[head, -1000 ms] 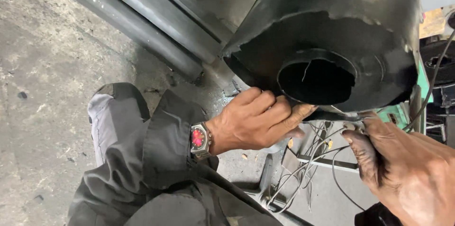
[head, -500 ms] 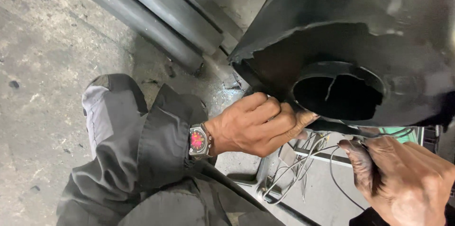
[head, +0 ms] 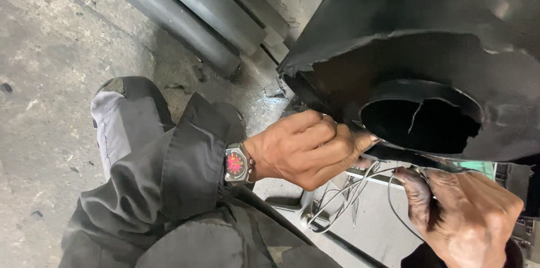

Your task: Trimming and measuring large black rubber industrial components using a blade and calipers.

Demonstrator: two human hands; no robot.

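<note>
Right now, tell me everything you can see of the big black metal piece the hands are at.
The black metal piece is a large dark sheet-metal body with a dull sheen, filling the upper right. Its lower face has a round hole with a raised, cracked, ragged rim. It is tilted above the concrete floor. The left hand grips its lower edge; the right hand sits just below it.

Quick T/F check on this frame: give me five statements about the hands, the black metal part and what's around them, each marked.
1. The left hand is pressed against the lower edge of the black sheet-metal housing. True.
2. The round opening in the housing is capped with a lid. False: it is open and dark inside.
3. A wristwatch with a red dial sits on the left wrist. True.
4. The right hand wears a clean white glove. False: it is bare and grimy.
5. Grey steel pipes stand upright on the concrete floor. False: they lie flat.
</note>
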